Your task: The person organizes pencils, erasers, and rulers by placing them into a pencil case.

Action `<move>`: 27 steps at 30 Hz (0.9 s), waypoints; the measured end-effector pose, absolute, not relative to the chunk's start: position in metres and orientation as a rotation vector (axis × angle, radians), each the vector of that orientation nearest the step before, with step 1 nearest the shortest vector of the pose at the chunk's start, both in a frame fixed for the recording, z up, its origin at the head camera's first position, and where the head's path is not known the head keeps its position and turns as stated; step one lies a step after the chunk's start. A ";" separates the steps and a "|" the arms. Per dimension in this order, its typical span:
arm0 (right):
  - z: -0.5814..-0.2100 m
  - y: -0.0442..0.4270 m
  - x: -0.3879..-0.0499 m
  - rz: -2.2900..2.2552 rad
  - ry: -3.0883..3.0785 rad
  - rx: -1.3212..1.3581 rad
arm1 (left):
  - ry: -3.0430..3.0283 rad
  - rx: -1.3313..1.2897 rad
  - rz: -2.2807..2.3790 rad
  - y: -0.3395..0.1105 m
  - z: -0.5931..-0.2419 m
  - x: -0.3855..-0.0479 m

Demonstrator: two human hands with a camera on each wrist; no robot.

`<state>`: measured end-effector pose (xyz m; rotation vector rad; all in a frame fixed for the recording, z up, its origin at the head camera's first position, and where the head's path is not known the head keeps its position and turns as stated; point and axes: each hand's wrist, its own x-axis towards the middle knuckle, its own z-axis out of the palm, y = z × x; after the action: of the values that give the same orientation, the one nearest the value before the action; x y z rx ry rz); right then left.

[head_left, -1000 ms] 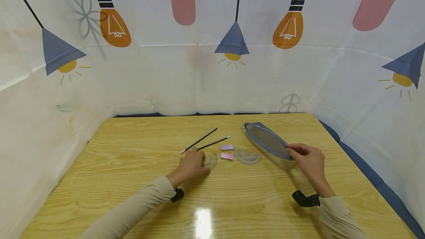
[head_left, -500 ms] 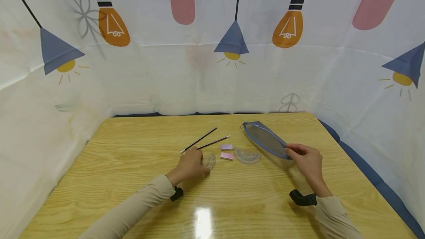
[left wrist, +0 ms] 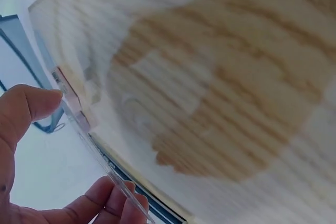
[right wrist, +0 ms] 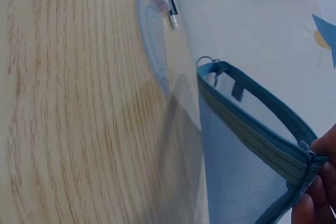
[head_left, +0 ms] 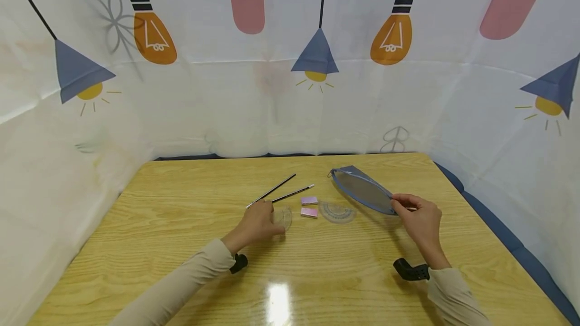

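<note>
My left hand (head_left: 256, 223) grips a clear protractor (head_left: 283, 218) at the middle of the table. Thumb and fingers (left wrist: 97, 198) hold its edges in the left wrist view, where it appears nearly edge-on. My right hand (head_left: 419, 218) pinches one end corner of a blue mesh zip pouch (right wrist: 236, 177). The pouch's mouth gapes, and a small ring hangs at its far end. Between the hands lie two small pink-and-white erasers (head_left: 309, 213) and a second clear protractor (head_left: 337, 213). Two dark pencils (head_left: 293, 194) lie just beyond my left hand.
The wooden table (head_left: 204, 180) ends at a white curtain (head_left: 226, 109) printed with lamps, at the back and sides. A dark blue strip (head_left: 498, 235) runs along the table's right edge. Black wrist cameras (head_left: 410, 269) sit below each hand.
My left hand has drawn slightly left, with the protractor in it. The right hand keeps hold of the pouch, almost still. Pencils, erasers and the other protractor stay in place.
</note>
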<state>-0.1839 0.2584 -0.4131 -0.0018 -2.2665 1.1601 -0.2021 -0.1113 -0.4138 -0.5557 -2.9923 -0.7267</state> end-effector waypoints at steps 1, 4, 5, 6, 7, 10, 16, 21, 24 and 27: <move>-0.413 0.258 -0.184 1.150 -2.260 0.006 | -2.981 -0.563 -0.763 -0.112 -0.414 -0.202; -0.412 0.257 -0.185 1.127 -2.244 0.022 | -2.959 -0.579 -0.854 -0.113 -0.411 -0.201; -0.412 0.257 -0.185 1.123 -2.240 0.023 | -2.950 -0.590 -0.872 -0.113 -0.411 -0.201; -0.412 0.257 -0.185 1.117 -2.239 0.023 | -2.941 -0.603 -0.883 -0.113 -0.410 -0.200; -0.412 0.257 -0.185 1.115 -2.238 0.024 | -2.934 -0.617 -0.889 -0.113 -0.410 -0.200; -0.413 0.259 -0.185 1.112 -2.244 0.012 | -2.914 -0.654 -0.898 -0.113 -0.408 -0.200; -0.414 0.260 -0.186 1.102 -2.269 -0.029 | -2.894 -0.672 -0.947 -0.112 -0.403 -0.200; -0.413 0.260 -0.186 1.104 -2.278 -0.036 | -2.879 -0.652 -0.977 -0.111 -0.399 -0.199; -0.411 0.259 -0.185 1.123 -2.281 -0.044 | -2.876 -0.658 -1.005 -0.109 -0.397 -0.198; -0.409 0.259 -0.183 1.156 -2.281 -0.054 | -2.874 -0.675 -1.025 -0.107 -0.394 -0.197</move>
<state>-0.1834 0.2591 -0.4086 -0.0540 -2.2809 1.1559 -0.1967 -0.1069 -0.3942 -0.6753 -2.8737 -1.0252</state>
